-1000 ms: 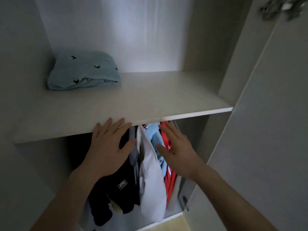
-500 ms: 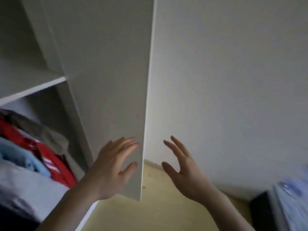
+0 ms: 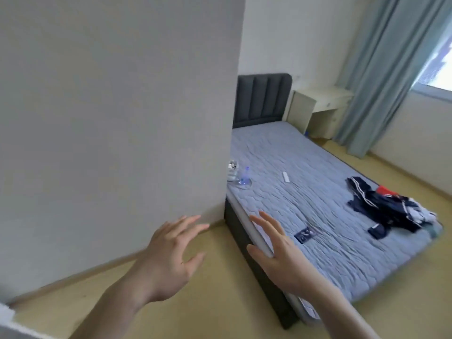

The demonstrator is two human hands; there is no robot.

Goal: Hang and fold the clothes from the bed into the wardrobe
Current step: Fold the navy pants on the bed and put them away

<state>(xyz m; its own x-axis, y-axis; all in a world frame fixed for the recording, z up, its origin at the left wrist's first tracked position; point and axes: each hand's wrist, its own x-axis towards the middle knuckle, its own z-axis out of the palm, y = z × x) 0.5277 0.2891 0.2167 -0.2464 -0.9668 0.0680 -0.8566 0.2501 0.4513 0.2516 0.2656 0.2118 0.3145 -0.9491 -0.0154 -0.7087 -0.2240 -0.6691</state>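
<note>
Head view takes in a bedroom, with a broad pale wall (image 3: 110,118) filling the left half and a yellowish floor (image 3: 220,302) below it. To the right lies the bed (image 3: 305,192), its quilted blue-grey mattress bare over most of its surface, with a dark padded headboard (image 3: 263,99) at the far end. Beyond it stand a pale table (image 3: 320,104) and long blue curtains (image 3: 381,69) beside a window.

On the far right part of the mattress, near its foot-end edge, sits the pile of clothes (image 3: 391,211): dark navy pieces with white stripes, a bit of red and some white, crumpled together. A small dark item (image 3: 305,234) lies apart from it, closer to the near edge. Further up the mattress are a small white stick-like object (image 3: 285,177) and some clear and white clutter (image 3: 241,178) by the wall; what these are I cannot tell.

Both hands are raised in front of the body and hold nothing. The left hand (image 3: 168,258) has its fingers spread and loosely curled, and the right hand (image 3: 278,250) is flat with its fingers extended, over the mattress's near edge.

By my reading, this is the step of fetching another garment. The wardrobe is out of view. Next comes a reach across the mattress to the pile, separating a single piece from the tangle.
</note>
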